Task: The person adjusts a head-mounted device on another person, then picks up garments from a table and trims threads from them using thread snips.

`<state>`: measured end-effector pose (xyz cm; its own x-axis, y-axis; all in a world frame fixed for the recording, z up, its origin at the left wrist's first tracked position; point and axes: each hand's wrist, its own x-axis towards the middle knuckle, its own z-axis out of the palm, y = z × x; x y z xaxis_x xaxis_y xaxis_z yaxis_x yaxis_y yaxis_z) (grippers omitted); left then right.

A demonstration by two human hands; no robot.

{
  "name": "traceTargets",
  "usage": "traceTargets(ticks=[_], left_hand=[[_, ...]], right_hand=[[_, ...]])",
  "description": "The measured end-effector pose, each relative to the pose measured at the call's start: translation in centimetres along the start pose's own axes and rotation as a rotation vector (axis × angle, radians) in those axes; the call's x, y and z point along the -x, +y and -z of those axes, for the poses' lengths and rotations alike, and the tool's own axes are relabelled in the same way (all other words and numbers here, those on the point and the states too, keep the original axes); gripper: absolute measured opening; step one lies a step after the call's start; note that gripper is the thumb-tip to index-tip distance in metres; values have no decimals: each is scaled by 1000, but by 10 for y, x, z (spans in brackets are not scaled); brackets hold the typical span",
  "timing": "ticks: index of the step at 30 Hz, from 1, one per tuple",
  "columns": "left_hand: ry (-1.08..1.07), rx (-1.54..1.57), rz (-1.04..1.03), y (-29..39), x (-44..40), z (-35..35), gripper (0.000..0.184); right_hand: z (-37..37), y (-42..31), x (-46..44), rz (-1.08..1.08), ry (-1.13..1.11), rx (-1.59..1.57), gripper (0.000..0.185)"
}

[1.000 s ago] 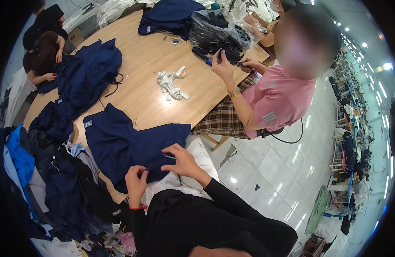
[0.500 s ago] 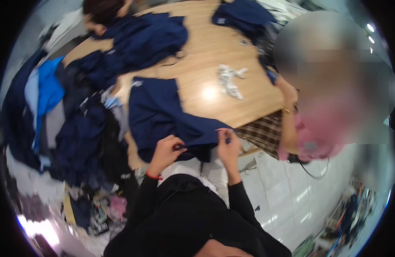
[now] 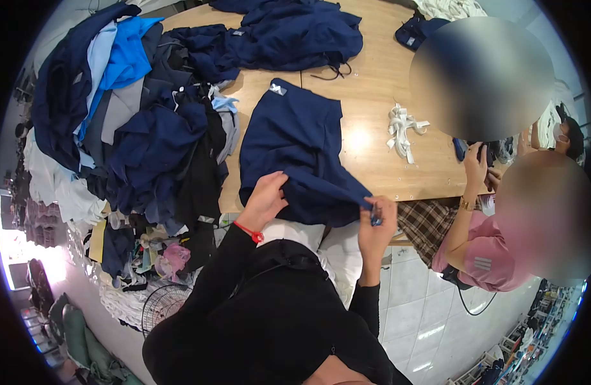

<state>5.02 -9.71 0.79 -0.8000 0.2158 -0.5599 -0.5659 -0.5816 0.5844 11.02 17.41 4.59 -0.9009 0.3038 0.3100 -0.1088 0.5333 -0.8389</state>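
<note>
A navy garment (image 3: 295, 138), with a small white label at its upper corner, lies on the table in front of me. My left hand (image 3: 266, 199) is closed, its fingertips pinching the garment's near edge. The near right corner of the cloth is raised, pinched between the fingers of my right hand (image 3: 379, 224). Tucked in that same hand is a small blue-grey object (image 3: 375, 215), possibly thread snips; its full shape is hidden by the fingers. Between my hands the fabric edge runs slightly folded, hanging over the table's front edge.
More navy garments (image 3: 295, 38) lie across the wooden table (image 3: 366, 173). A tall heap of clothes (image 3: 154, 141) stands at left, above a fan (image 3: 164, 305). White strips (image 3: 403, 131) lie right of the garment. A person in a pink shirt (image 3: 481, 256) sits at right.
The view has shifted, so the scene sits further right. My left hand has moved along the garment's near edge, which is now folded up more. Both hands keep hold of it.
</note>
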Motion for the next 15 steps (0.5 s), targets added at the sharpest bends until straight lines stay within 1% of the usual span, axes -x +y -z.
traceTargets(ticks=[1,2,3,4,5,8,11,12,13,14,15], left_hand=[[-8,51,60,1,1,-2,29],[-16,105,121,2,0,-4,30],[-24,159,178,5,0,-7,32],[-23,177,224,8,1,-10,35],[-53,207,227,11,6,-13,36],[-133,294,208,23,19,-18,35],[-198,375,142,27,24,-4,32],[-224,398,101,31,26,-1,31],[-249,420,59,33,28,1,30],[-135,438,46,33,31,1,24],[-182,452,13,32,31,3,23]], right_hand=[[3,-6,-2,37,62,8,19],[6,-10,-3,19,80,26,23],[7,-6,-3,-11,62,10,21],[6,8,2,-76,89,9,17],[2,22,4,-131,118,3,13],[11,2,0,-754,80,-804,20],[23,14,-5,-982,-55,-1399,31],[23,10,-7,-907,-187,-1426,33],[21,5,-7,-904,-175,-1351,32],[21,-1,-7,-897,-162,-1277,31],[20,-10,-7,-893,-144,-1201,31]])
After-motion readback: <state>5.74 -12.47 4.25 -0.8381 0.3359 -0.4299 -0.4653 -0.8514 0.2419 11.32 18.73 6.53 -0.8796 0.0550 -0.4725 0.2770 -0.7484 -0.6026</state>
